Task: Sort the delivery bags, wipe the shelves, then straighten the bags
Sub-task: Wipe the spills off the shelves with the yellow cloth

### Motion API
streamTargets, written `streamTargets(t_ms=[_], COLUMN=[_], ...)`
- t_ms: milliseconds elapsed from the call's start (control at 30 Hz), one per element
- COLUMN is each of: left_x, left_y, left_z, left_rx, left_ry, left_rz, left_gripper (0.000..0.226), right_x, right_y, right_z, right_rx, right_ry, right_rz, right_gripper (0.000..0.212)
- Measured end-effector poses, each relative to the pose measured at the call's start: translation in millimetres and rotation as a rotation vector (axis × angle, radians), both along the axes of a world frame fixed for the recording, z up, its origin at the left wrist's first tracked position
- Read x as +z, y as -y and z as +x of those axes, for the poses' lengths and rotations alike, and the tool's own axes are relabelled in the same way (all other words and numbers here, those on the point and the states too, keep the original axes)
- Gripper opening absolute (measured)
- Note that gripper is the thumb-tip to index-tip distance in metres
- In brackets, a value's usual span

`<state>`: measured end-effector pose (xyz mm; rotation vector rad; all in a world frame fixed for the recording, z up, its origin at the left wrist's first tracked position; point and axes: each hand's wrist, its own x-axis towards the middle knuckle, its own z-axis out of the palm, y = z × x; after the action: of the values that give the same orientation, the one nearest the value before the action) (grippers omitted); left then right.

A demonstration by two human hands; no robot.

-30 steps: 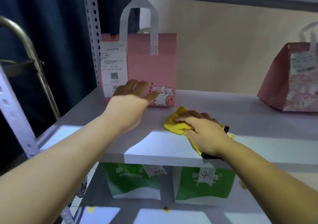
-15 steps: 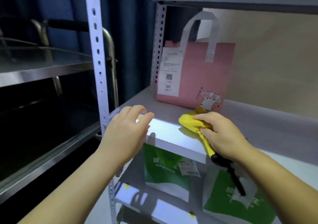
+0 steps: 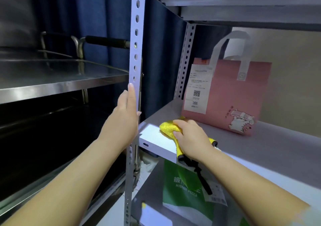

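While the shelf (image 3: 271,144) holds 1 pink bag (image 3: 232,93) upright at its back left, the left grip (image 3: 124,115) lies released against the post (image 3: 135,43); the right grip (image 3: 192,138), nearer the bag, grasps the yellow cloth (image 3: 168,129) just before it.

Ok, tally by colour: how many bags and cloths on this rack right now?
Pink delivery bag: 1
Green pizza bag: 1 (the green sliver at the bottom edge may be another; cannot tell)
Yellow cloth: 1
Total: 3
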<state>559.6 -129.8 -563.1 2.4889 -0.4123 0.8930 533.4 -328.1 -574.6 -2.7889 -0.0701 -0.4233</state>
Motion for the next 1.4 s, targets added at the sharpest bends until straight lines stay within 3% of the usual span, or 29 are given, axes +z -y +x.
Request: streamTargets(t_ms=[100, 267, 533, 733, 833, 967, 1100, 1267, 1400], left_x=[-2.9, -8.7, -10.5, -18.9, -20.0, -21.5, -22.7, -23.3, -22.1], left_y=[-0.8, -8.5, -7.3, -2.0, 2.3, 4.1, 4.3, 5.5, 8.6], left_z=[6.8, 6.9, 8.0, 6.8, 4.9, 3.1, 2.1, -1.3, -4.1], left_rx=[-0.068, -0.097, -0.169, -0.216, -0.207, -0.194, -0.187, -0.189, -0.201], left_ry=[-0.042, 0.042, 0.023, 0.043, 0.056, 0.069, 0.066, 0.076, 0.059], left_rz=[-0.055, 0.004, -0.139, -0.242, -0.272, -0.28, -0.289, -0.279, -0.298], left_gripper=[0.058, 0.081, 0.08, 0.08, 0.082, 0.082, 0.08, 0.081, 0.08], right_x=[4.0, 7.4, 6.6, 13.5, 9.1, 3.7, 5.6, 11.6, 7.6], right_y=[-4.8, -14.7, 19.8, 39.7, 12.3, -9.9, 18.9, 52.7, 15.2], right_z=[28.3, 54.0, 2.7, 14.9, 29.7, 16.3, -13.4, -22.8, -2.4], right_rx=[0.021, 0.151, 0.424, 0.228, 0.162, 0.245, 0.296, 0.12, -0.029], right_ry=[-0.072, -0.226, -0.22, -0.271, -0.235, -0.2, -0.245, -0.272, -0.242], right_rz=[-0.001, -0.026, -0.145, 0.01, -0.084, -0.204, -0.163, -0.036, -0.208], right_gripper=[0.038, 0.042, 0.044, 0.031, 0.036, 0.044, 0.044, 0.041, 0.035])
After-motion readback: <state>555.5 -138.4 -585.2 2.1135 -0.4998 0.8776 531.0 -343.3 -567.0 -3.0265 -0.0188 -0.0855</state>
